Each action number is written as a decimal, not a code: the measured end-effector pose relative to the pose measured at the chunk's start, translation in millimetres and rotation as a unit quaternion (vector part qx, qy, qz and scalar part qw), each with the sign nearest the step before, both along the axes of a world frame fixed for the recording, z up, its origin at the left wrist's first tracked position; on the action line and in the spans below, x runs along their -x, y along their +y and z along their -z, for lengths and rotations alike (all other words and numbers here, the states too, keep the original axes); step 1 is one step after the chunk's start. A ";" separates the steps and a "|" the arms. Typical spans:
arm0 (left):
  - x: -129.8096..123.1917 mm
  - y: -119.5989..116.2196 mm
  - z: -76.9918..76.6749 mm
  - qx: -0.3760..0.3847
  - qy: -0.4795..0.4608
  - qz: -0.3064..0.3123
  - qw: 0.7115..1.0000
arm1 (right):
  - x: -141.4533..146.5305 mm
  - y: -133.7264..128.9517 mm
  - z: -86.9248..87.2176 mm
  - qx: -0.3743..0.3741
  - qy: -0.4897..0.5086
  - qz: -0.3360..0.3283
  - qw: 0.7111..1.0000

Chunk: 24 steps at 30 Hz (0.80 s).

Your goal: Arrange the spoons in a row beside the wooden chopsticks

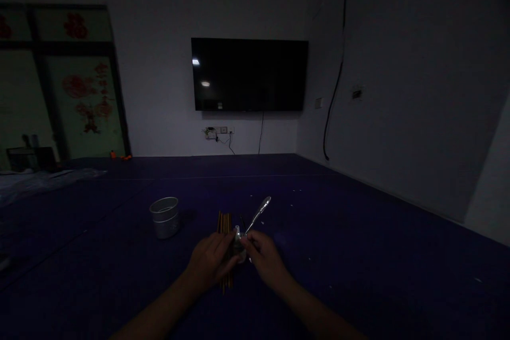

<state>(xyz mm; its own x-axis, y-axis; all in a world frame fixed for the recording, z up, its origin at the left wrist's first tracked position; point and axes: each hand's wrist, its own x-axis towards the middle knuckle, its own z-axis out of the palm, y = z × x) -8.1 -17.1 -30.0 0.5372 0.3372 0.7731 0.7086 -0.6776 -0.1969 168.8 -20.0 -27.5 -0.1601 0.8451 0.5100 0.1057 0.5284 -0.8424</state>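
We have our right hand (263,258) pinching a shiny long-handled utensil (258,215), its handle slanting up and away from us over the purple surface (342,255). Our left hand (210,261) lies palm down with its fingers slightly bent, across a row of thin yellowish sticks (225,220) and against a small pale object (241,255). That object sits between our two hands; it is too dark and too covered to tell whether it is a container or holds anything. To the left of the sticks, well apart from our left hand, a silvery metal cup (166,219) stands upright with its mouth open; we cannot make out anything inside it.
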 end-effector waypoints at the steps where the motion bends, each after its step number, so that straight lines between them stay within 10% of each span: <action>1: 0.0 0.1 -0.1 0.014 0.001 -0.007 1.000 | -2.2 1.4 -2.0 -0.008 0.005 0.024 1.000; 9: 5.5 3.8 4.3 0.111 -0.011 -0.060 0.992 | -36.6 27.5 -8.4 -0.027 -0.037 0.235 0.971; 24: 3.5 5.0 1.7 0.165 -0.021 -0.052 0.985 | -52.6 42.9 13.1 0.079 -0.245 0.229 0.939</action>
